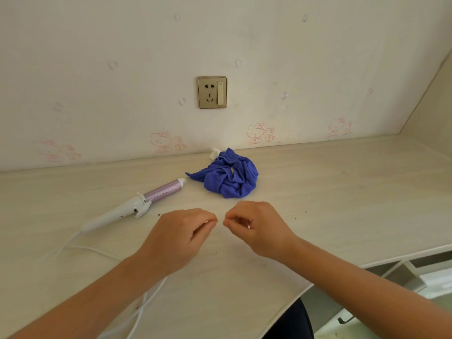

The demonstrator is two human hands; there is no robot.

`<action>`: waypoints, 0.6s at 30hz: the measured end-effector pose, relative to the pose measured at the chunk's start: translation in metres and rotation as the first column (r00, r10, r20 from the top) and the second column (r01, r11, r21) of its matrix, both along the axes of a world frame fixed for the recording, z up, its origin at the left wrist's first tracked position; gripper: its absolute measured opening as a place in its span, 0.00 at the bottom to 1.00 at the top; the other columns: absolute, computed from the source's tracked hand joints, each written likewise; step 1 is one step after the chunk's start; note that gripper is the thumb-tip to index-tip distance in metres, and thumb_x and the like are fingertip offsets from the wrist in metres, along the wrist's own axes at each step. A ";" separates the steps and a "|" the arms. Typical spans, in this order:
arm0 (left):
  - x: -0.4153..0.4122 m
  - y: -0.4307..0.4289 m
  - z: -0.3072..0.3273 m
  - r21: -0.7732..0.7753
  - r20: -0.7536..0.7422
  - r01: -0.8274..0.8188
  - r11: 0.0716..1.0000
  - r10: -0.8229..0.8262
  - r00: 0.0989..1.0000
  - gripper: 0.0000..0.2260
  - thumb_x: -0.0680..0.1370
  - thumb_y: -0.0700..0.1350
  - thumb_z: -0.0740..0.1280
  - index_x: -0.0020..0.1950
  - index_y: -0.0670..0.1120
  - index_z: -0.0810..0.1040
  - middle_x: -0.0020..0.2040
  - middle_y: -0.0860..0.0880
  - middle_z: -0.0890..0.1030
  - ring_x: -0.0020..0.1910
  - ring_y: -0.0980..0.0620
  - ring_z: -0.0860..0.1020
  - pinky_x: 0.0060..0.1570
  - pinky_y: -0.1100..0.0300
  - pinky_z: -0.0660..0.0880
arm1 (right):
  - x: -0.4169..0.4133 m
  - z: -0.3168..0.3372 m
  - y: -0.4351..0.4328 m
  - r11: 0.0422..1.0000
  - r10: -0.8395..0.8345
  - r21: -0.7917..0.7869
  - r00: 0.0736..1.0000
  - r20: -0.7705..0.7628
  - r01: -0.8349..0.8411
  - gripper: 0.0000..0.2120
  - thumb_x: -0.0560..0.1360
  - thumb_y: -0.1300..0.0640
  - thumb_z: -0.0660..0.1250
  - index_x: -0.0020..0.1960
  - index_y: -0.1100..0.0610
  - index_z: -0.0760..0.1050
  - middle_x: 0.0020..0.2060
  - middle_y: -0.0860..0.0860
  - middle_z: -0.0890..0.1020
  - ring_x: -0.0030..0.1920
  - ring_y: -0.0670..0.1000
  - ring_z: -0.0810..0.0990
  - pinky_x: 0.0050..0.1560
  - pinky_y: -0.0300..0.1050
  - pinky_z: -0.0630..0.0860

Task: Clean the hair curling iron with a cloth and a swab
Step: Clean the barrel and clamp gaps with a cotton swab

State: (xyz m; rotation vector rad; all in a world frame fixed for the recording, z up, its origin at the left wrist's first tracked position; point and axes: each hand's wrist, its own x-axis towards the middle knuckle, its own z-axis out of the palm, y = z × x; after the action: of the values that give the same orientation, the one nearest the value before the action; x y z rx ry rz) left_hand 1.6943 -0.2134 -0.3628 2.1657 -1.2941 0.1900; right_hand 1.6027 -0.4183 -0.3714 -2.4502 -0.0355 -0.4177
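The curling iron [137, 206] lies on the desk at the left, its white handle toward me and its pink barrel pointing at the cloth. Its white cord [137, 311] trails under my left forearm. The blue cloth [230, 179] sits crumpled behind my hands. My left hand [181, 238] and my right hand [256, 228] hover close together over the desk, fingertips pinched and nearly touching. A small white bit shows inside each pinch, apparently the two ends of a thin swab [248, 226]; most of it is hidden by my fingers.
A small white object [215, 153] lies against the wall behind the cloth. A wall socket with a switch [212, 92] is above it. The desk [342, 192] ends at a curved front edge on the right, with a drawer unit [401, 272] below. Dark crumbs dot the desk.
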 end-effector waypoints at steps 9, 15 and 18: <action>0.004 0.000 -0.006 0.013 0.041 -0.115 0.993 0.114 0.993 0.10 0.78 0.55 0.64 0.40 0.53 0.77 0.32 0.59 0.76 0.32 0.58 0.75 0.32 0.62 0.70 | 0.012 0.003 0.015 0.973 -0.018 -0.231 0.997 -0.072 0.001 0.19 0.79 0.50 0.65 0.32 0.56 0.69 0.26 0.51 0.70 0.29 0.50 0.65 0.31 0.44 0.61; 0.008 -0.025 -0.010 0.112 0.165 -0.237 0.965 0.217 0.962 0.10 0.81 0.50 0.67 0.42 0.47 0.77 0.35 0.52 0.81 0.34 0.49 0.78 0.34 0.53 0.72 | 0.023 0.007 0.025 0.964 -0.155 -0.240 0.978 -0.138 0.119 0.23 0.78 0.52 0.62 0.28 0.54 0.57 0.23 0.49 0.61 0.26 0.49 0.58 0.29 0.44 0.54; 0.007 -0.029 -0.013 0.128 0.158 -0.246 0.961 0.225 0.961 0.10 0.82 0.51 0.65 0.44 0.48 0.77 0.37 0.53 0.81 0.36 0.49 0.78 0.36 0.52 0.73 | 0.023 0.006 0.021 0.967 -0.176 -0.214 0.970 -0.165 0.139 0.23 0.79 0.52 0.62 0.28 0.54 0.58 0.24 0.49 0.62 0.27 0.48 0.59 0.29 0.44 0.56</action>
State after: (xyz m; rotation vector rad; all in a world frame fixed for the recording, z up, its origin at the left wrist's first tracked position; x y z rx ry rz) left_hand 1.7018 -0.2424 -0.3755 2.4719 -1.1521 0.3608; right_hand 1.6260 -0.3974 -0.3658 -2.6925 0.2071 -0.2657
